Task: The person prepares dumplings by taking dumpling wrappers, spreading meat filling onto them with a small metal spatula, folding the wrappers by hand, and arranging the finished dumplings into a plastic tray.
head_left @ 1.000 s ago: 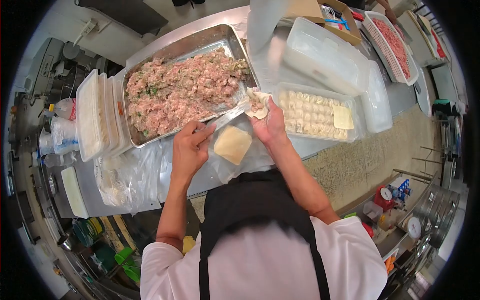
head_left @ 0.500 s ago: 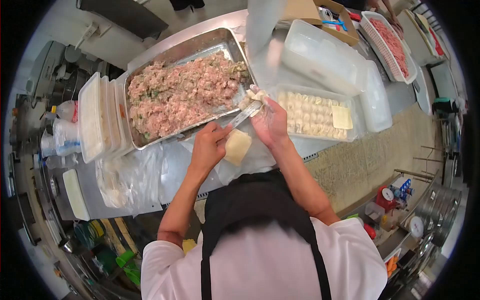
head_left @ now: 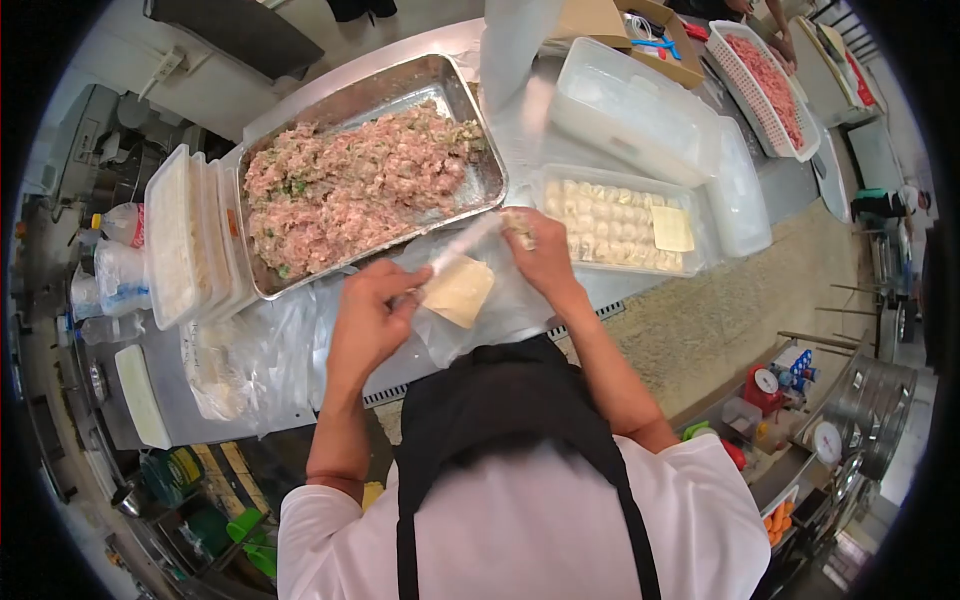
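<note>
The hands came together over the near edge of the bench (head_left: 395, 372). The left hand (head_left: 368, 308) gripped a pale, flat spreader (head_left: 468, 238), blurred, its far end reaching toward the right hand (head_left: 545, 255). The right hand's fingers were curled around a small filled wrapper (head_left: 518, 228), of which only part showed. Beneath the spreader, between the hands, square dough wrappers (head_left: 462, 295) lay on a clear plastic sheet. To the left of the left hand was a crumpled plastic bag (head_left: 235, 365).

Just beyond the hands stood a metal tray (head_left: 487, 185) holding a mound of minced filling (head_left: 350, 190), flecked with green. Lidded tubs (head_left: 175, 240) stood against its left side. To the right, a clear container (head_left: 697, 255) held rows of dumplings (head_left: 598, 222), with a pale square sheet (head_left: 673, 229) over its right end. Behind it lay larger translucent bins (head_left: 635, 110).

Farther off were a cardboard box (head_left: 682, 70) and a white basket (head_left: 806, 150) of reddish meat (head_left: 765, 90), another person's hand (head_left: 785, 48) beside it.
</note>
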A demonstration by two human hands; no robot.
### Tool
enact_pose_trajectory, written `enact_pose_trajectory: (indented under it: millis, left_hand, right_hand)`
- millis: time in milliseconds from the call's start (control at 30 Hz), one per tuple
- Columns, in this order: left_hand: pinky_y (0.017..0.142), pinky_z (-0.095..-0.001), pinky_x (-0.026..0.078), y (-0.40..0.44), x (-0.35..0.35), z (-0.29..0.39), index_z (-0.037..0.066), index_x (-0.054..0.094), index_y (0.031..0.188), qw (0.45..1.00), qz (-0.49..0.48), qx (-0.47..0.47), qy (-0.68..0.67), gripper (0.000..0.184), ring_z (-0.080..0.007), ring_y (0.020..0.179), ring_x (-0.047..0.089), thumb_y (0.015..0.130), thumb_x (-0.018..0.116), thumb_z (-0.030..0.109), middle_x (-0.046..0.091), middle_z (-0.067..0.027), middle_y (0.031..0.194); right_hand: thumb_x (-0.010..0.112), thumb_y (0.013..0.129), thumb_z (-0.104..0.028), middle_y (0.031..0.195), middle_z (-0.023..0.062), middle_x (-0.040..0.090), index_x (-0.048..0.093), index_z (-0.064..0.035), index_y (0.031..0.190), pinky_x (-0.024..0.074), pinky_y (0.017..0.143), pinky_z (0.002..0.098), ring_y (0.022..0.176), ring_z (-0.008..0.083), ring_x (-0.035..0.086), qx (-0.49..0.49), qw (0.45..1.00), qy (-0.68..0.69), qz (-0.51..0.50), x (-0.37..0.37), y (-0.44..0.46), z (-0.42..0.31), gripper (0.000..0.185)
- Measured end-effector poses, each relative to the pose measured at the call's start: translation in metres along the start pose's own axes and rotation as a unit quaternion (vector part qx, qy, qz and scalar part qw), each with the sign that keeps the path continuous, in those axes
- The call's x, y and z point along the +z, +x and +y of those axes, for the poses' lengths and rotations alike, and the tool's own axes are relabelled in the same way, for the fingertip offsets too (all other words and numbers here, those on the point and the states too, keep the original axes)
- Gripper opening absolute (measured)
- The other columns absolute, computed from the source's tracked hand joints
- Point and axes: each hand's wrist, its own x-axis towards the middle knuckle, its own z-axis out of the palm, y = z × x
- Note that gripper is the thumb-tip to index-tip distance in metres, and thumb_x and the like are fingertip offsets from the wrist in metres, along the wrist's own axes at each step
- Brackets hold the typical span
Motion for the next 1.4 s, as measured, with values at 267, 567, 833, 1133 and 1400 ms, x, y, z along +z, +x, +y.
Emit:
enact_pose_trajectory:
  millis: [267,567,833,1133,1400]
  left_hand:
    - [0.056,-0.0302,0.039,-0.011,-0.021,-0.016,0.004,0.075,0.108,0.995,0.1,-0.015,-0.014,0.033,-0.0171,0.061,0.052,0.077,0.071,-0.006,0.06,-0.0095,0.074]
    - [0.058,-0.0268,0.036,-0.02,-0.023,-0.023,0.003,0.074,0.113,0.994,0.094,-0.046,-0.019,0.036,-0.0126,0.066,0.047,0.078,0.071,-0.005,0.056,-0.0034,0.075]
    - [0.057,-0.0279,0.037,-0.034,-0.025,-0.036,0.005,0.074,0.111,0.991,0.121,-0.059,-0.017,0.035,-0.0139,0.064,0.048,0.078,0.071,-0.004,0.058,-0.0057,0.076]
    - [0.057,-0.0279,0.036,-0.044,-0.025,-0.051,0.006,0.071,0.119,0.985,0.137,-0.102,-0.024,0.038,-0.0132,0.062,0.043,0.082,0.068,-0.002,0.057,-0.0046,0.077]
    - [0.061,-0.0336,0.047,-0.042,-0.019,-0.078,0.005,0.066,0.125,0.97,0.147,-0.165,-0.103,0.035,-0.0224,0.059,0.058,0.09,0.06,0.001,0.061,-0.0125,0.077]
  right_hand:
    - [0.051,0.105,-0.037,0.064,-0.0004,0.048,0.058,-0.0002,0.077,0.0378,0.056,0.0271,0.061,0.0095,0.044,0.146,0.981,-0.085,0.098,-0.077,0.018,0.03,0.046]
    - [0.072,0.082,-0.025,0.1,0.0225,0.063,0.066,0.0015,0.094,0.0475,0.081,0.0471,0.093,0.0389,0.061,0.095,0.968,-0.224,0.06,-0.057,0.043,0.057,0.029]
    - [0.085,0.065,-0.018,0.093,0.0206,0.07,0.066,0.0013,0.091,0.0524,0.079,0.0411,0.088,0.034,0.068,0.143,0.947,-0.279,0.074,-0.039,0.055,0.071,0.038]
    - [0.084,0.072,-0.017,0.095,0.017,0.072,0.071,-0.0024,0.096,0.0536,0.077,0.0417,0.087,0.0349,0.069,0.096,0.951,-0.27,0.112,-0.041,0.036,0.033,0.032]
    - [0.078,0.075,-0.01,0.089,0.0116,0.068,0.07,-0.0043,0.091,0.0538,0.073,0.0368,0.084,0.0289,0.067,-0.084,0.979,-0.044,-0.179,0.054,-0.041,-0.043,0.019]
